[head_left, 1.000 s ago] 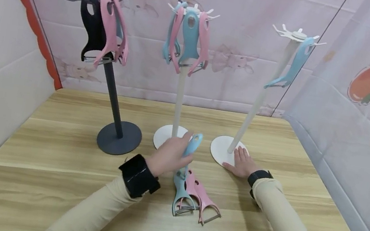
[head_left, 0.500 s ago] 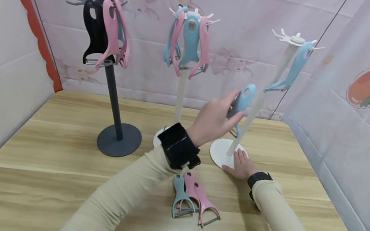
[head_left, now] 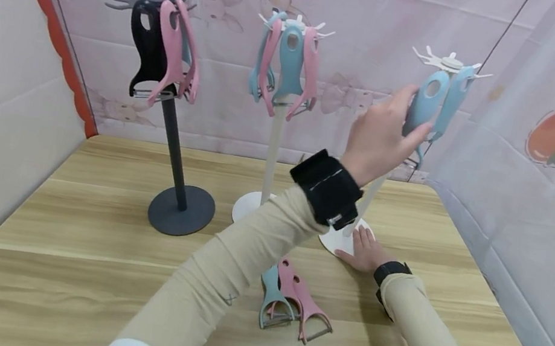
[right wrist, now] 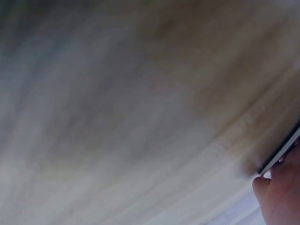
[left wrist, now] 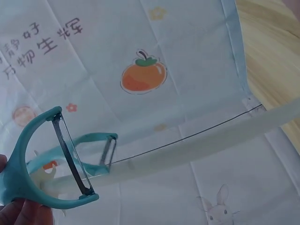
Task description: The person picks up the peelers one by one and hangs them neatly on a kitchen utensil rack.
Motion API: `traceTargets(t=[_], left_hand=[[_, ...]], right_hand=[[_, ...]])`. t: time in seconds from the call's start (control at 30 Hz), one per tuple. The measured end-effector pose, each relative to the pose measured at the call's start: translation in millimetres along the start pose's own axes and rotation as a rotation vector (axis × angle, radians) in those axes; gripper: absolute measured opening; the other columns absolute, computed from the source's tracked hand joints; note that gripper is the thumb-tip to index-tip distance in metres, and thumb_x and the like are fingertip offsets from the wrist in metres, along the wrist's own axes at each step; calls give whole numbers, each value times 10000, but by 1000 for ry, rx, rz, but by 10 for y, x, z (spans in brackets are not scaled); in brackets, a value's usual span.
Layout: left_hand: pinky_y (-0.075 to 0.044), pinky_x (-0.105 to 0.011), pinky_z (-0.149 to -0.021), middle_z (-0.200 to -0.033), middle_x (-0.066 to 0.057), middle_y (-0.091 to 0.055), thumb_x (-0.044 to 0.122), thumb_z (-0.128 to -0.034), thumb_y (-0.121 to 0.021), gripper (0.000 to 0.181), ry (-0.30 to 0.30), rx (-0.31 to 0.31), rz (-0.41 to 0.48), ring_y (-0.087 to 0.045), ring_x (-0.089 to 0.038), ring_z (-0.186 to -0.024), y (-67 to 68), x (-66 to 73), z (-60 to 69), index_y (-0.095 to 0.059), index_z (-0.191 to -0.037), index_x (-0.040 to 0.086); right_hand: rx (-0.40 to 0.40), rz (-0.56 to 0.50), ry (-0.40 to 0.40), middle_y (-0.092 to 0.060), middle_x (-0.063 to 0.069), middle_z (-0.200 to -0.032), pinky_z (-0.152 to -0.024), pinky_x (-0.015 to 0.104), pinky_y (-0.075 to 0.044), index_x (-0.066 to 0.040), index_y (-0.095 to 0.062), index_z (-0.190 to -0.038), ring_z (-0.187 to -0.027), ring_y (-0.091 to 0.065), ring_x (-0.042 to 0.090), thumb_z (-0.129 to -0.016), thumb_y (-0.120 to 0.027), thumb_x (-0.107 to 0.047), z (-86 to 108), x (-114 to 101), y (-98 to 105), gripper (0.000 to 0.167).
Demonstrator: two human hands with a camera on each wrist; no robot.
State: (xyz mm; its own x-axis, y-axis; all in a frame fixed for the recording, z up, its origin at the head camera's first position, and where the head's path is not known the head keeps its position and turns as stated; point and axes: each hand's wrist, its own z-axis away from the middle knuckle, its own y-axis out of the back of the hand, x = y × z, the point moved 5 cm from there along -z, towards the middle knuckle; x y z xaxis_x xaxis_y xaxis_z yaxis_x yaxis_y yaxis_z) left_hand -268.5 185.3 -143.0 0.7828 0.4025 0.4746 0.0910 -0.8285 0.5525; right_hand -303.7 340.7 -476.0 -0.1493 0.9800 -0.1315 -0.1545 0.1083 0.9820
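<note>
My left hand (head_left: 378,139) pinches a blue Y-shaped peeler (head_left: 423,107) by its handle, with the handle's hole uppermost. The held peeler is just below the hooks of the right white stand (head_left: 450,62); whether it touches a hook I cannot tell. Another blue peeler (head_left: 454,100) hangs on that stand close beside it. In the left wrist view the held peeler's blade (left wrist: 72,152) faces the camera, and the hanging peeler (left wrist: 96,138) is behind. My right hand (head_left: 365,254) rests with extended fingers on the stand's round white base (head_left: 334,241).
Two pink peelers (head_left: 307,303) and a blue-green peeler (head_left: 274,298) lie overlapping on the wooden table (head_left: 73,273). A middle white stand (head_left: 276,130) carries several blue and pink peelers. On the dark stand (head_left: 172,143) at left hang black, pink and blue ones.
My left hand has lifted the blue peeler from beside the pile on the table, up and rightward to the right stand's hooks. My right hand has stayed on the base.
</note>
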Motion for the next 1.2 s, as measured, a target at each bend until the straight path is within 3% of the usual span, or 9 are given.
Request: traceTargets(t=[0.13,0.33,0.57,0.87,1.03,1.2], left_hand=[[-470,-166,-666,-1053,-39,-649,290,-882,-590,452,50,-4,-61,-632,-99,-859,-58,33,-150,-479,-1262,73],[-467,-149,-653,-1057,-16,-650,316,-876,-598,471,103,-13,-57,-637,-80,-854,-131,-25,-263,-471,-1275,101],[-463,-165,-640,-1034,12,-656,341,-868,-603,488,122,-9,-133,-631,-72,-848,-156,-47,-308,-459,-1287,138],[-435,-145,-569,-974,61,-657,383,-861,-600,488,157,-33,-200,-623,-39,-765,-319,21,-339,-449,-1280,185],[-421,-125,-540,-966,68,-657,380,-857,-604,482,162,-3,-238,-622,-28,-742,-335,-1,-320,-455,-1270,179],[-433,-126,-600,-1011,57,-648,353,-844,-626,494,138,37,-219,-621,-37,-807,-297,-63,-299,-454,-1266,164]], right_hand=[[9,18,7,-194,394,-1373,-1011,560,-211,200,-255,-1319,-1267,-181,518,-902,-463,-473,-3,9,2,818],[8,-8,-9,-182,384,-1384,-1002,574,-215,193,-252,-1324,-1274,-170,510,-894,-476,-465,-16,-15,15,817],[-10,-28,-5,-145,385,-1394,-999,595,-192,192,-222,-1334,-1280,-137,514,-876,-376,-610,-48,-39,7,937],[-7,-67,-19,-146,416,-1371,-986,620,-178,214,-233,-1312,-1265,-130,536,-849,-355,-666,73,37,-3,1002],[-11,-78,-1,-129,417,-1374,-992,618,-164,220,-222,-1311,-1267,-114,538,-864,-345,-649,67,-9,-6,985],[-32,-96,4,-106,409,-1385,-988,630,-151,214,-201,-1323,-1282,-78,524,-860,-342,-654,34,-58,52,994]])
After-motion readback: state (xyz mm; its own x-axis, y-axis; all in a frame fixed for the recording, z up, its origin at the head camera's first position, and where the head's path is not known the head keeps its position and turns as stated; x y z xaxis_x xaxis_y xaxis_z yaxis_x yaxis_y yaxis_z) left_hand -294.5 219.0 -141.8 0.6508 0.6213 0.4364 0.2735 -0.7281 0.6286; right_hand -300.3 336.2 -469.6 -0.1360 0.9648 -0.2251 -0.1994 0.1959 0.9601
